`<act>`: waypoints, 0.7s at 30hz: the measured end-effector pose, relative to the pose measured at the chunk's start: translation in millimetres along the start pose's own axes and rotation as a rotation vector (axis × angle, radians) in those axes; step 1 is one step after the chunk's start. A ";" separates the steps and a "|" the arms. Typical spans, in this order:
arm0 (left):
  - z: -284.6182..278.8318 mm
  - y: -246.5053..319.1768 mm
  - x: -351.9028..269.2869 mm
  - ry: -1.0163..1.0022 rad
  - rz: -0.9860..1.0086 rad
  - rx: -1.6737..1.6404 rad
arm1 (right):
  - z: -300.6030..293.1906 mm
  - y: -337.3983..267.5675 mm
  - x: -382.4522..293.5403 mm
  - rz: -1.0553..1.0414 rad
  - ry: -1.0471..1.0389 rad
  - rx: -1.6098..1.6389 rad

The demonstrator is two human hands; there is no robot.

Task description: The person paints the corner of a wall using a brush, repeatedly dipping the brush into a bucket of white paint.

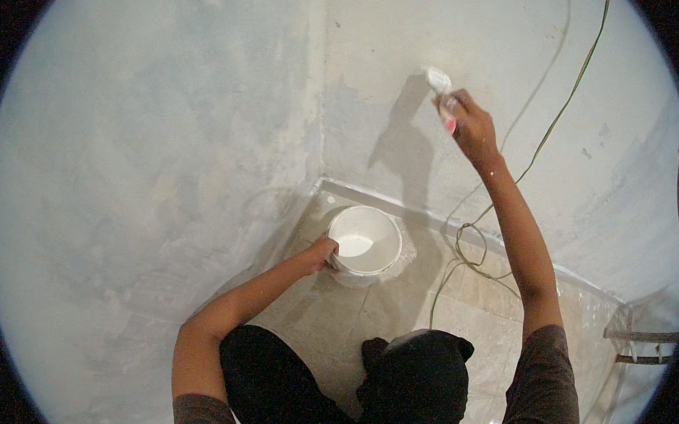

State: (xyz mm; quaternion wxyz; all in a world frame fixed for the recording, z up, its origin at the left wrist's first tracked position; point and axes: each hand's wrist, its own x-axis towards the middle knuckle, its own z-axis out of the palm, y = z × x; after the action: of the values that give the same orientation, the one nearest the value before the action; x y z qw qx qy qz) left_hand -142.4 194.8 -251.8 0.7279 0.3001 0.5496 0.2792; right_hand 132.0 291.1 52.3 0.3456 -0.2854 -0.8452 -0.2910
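Note:
My right hand (472,124) grips a paintbrush (439,81) with a red patch on its handle. White paint coats the bristles, which are at the surface of the right-hand wall (378,51); blur hides whether they press on it. Down near the corner, my left hand (320,255) holds the rim of a white plastic bucket (366,266). The bucket appears to stand on the tiled floor, with white paint (354,246) in its bottom. The fingers of my left hand are partly hidden by the rim.
A thin green cable (562,108) hangs along the right-hand wall and loops on the floor tiles (474,308). The left wall (160,134) meets it at a corner beyond the bucket. A dark rack-like object (643,337) is at the lower right. My bent knees (415,379) are below the bucket.

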 end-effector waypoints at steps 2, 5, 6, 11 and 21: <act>-4.6 -0.7 1.6 -0.051 0.074 0.130 | 17.5 4.5 -23.6 0.030 -0.242 -0.128; -8.8 -3.1 2.5 -0.085 0.130 0.229 | 56.4 12.6 -72.1 -0.234 -0.238 -0.077; -2.9 -0.6 4.0 -0.038 0.040 0.076 | 68.7 8.0 -85.3 -0.223 -0.308 -0.025; -5.1 -1.6 2.4 -0.052 0.033 -0.013 | 88.8 -26.7 -110.5 -0.125 -0.494 0.229; 1.8 -1.3 0.3 0.027 -0.007 -0.014 | 25.8 -6.0 -3.4 0.152 -0.183 0.047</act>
State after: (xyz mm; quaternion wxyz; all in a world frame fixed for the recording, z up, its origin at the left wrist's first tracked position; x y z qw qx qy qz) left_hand -140.5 193.9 -252.5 0.7236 0.2891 0.5584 0.2847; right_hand 119.1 303.9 32.7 0.2947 -0.3661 -0.8556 -0.2170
